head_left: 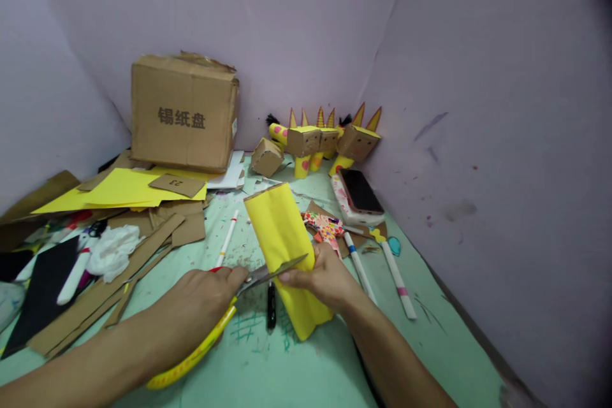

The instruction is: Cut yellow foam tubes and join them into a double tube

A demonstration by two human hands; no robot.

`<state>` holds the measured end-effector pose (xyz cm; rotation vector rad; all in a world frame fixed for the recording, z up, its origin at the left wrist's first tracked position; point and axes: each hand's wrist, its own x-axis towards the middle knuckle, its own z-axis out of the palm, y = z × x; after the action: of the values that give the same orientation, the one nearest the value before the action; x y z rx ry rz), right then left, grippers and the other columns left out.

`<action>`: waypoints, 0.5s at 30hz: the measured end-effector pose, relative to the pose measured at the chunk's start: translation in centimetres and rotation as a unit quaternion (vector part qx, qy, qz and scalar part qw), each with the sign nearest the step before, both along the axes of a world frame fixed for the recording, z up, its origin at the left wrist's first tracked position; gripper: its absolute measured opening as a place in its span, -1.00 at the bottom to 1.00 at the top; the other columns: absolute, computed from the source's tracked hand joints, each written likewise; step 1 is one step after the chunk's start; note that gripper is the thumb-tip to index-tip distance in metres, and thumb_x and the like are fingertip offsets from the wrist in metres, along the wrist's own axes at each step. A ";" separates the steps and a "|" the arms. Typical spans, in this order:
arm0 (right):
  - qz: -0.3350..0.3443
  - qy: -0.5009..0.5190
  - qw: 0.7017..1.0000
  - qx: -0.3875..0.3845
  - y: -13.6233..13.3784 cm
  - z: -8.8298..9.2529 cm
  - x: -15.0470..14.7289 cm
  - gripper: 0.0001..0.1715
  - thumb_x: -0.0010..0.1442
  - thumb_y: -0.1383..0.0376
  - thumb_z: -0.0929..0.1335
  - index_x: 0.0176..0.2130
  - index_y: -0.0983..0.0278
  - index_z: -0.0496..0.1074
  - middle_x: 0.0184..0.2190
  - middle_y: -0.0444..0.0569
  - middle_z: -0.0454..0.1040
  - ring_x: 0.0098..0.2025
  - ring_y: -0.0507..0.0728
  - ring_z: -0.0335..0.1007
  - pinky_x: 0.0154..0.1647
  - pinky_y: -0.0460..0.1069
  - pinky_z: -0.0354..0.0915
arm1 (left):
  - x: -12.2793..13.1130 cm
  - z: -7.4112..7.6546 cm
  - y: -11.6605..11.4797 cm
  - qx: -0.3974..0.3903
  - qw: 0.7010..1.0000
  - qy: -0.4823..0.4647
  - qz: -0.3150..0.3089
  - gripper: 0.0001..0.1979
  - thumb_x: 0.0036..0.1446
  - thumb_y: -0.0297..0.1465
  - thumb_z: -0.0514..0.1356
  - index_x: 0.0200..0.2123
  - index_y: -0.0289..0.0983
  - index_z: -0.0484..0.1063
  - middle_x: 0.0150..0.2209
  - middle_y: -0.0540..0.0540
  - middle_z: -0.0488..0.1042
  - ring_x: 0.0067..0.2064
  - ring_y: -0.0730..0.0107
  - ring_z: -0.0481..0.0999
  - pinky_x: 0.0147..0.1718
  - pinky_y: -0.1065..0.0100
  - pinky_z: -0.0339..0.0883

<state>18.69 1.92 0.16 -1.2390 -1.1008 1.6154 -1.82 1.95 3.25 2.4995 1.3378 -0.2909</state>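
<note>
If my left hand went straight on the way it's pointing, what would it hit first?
Likely the yellow piece, which the scissors in your left hand overlap; exact depth is unclear.

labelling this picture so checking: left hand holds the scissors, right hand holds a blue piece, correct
The colour is wrong: in the head view, the piece is yellow, not blue. The left hand does hold the scissors, and the right hand holds the piece.

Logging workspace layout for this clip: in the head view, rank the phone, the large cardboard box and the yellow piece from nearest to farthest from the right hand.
1. Yellow piece: held in the right hand.
2. Phone: beyond the hand, toward the right side.
3. Large cardboard box: at the back left, farthest away.
</note>
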 end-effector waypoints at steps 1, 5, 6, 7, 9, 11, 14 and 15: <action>0.000 -0.002 1.000 -0.002 0.0 0.0 0.0 -0.74 -0.34 0.30 0.49 -0.50 0.33 0.52 -0.57 -0.13 0.50 -0.56 0.05 0.34 -0.48 -0.04 0.24 | -0.1 -0.1 0.0 -0.005 1.000 -0.013 0.000 -0.61 0.02 -0.55 -0.10 -0.11 -0.21 0.33 -0.25 -0.14 0.53 -0.21 0.19 0.52 -0.23 0.29 0.30; 0.007 -0.016 1.000 0.002 0.0 0.1 0.0 -0.73 -0.32 0.28 0.48 -0.49 0.35 0.51 -0.56 -0.11 0.48 -0.55 0.05 0.34 -0.48 -0.05 0.24 | -0.3 -0.5 0.0 -0.027 0.998 -0.050 0.006 -0.62 -0.02 -0.51 -0.06 -0.12 -0.17 0.34 -0.26 -0.09 0.54 -0.20 0.18 0.51 -0.22 0.28 0.30; 0.011 -0.023 1.000 0.004 0.0 0.2 0.1 -0.73 -0.31 0.27 0.48 -0.49 0.35 0.51 -0.56 -0.11 0.48 -0.54 0.05 0.34 -0.48 -0.05 0.25 | -0.4 -0.5 0.0 -0.031 0.998 -0.055 0.009 -0.61 -0.03 -0.51 -0.06 -0.11 -0.17 0.34 -0.27 -0.08 0.54 -0.20 0.17 0.51 -0.23 0.28 0.30; 0.016 -0.032 0.999 0.007 0.0 0.2 0.3 -0.72 -0.30 0.26 0.48 -0.48 0.35 0.50 -0.56 -0.11 0.48 -0.54 0.06 0.34 -0.48 -0.05 0.25 | -0.5 -0.6 0.0 -0.035 0.997 -0.060 0.012 -0.60 -0.03 -0.50 -0.06 -0.11 -0.17 0.34 -0.29 -0.08 0.54 -0.20 0.16 0.51 -0.23 0.28 0.31; 0.035 -0.052 0.998 0.017 0.0 0.2 0.6 -0.70 -0.24 0.23 0.47 -0.43 0.34 0.51 -0.51 -0.08 0.50 -0.49 0.09 0.38 -0.46 -0.04 0.26 | -0.6 -0.5 0.2 -0.043 0.996 -0.073 0.019 -0.59 -0.02 -0.49 -0.07 -0.09 -0.16 0.33 -0.30 -0.07 0.55 -0.21 0.16 0.52 -0.23 0.28 0.31; 0.052 -0.053 0.997 0.025 0.1 0.1 0.9 -0.69 -0.17 0.19 0.45 -0.39 0.34 0.50 -0.48 -0.05 0.51 -0.45 0.12 0.41 -0.44 -0.03 0.28 | -0.9 -0.3 0.3 -0.049 0.995 -0.090 0.022 -0.58 -0.01 -0.48 -0.07 -0.07 -0.14 0.32 -0.28 -0.06 0.54 -0.20 0.17 0.51 -0.23 0.29 0.31; 0.036 -0.046 0.998 0.024 0.1 -0.1 0.8 -0.71 -0.15 0.18 0.43 -0.43 0.35 0.47 -0.51 -0.05 0.49 -0.48 0.10 0.39 -0.47 -0.04 0.26 | -1.2 -0.3 0.4 -0.045 0.994 -0.101 0.022 -0.60 0.02 -0.47 -0.09 -0.09 -0.15 0.35 -0.26 -0.06 0.54 -0.18 0.18 0.51 -0.20 0.29 0.30; 0.024 -0.045 0.998 0.022 0.1 -0.1 0.6 -0.71 -0.17 0.19 0.43 -0.44 0.36 0.47 -0.53 -0.06 0.49 -0.50 0.09 0.38 -0.48 -0.05 0.26 | -1.2 -0.3 0.4 -0.042 0.994 -0.100 0.022 -0.62 0.03 -0.45 -0.09 -0.11 -0.16 0.36 -0.27 -0.06 0.54 -0.18 0.19 0.50 -0.18 0.30 0.30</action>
<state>19.27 2.03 0.05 -1.2757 -1.2231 1.5762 -3.05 2.35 2.92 2.3564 1.2713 -0.0811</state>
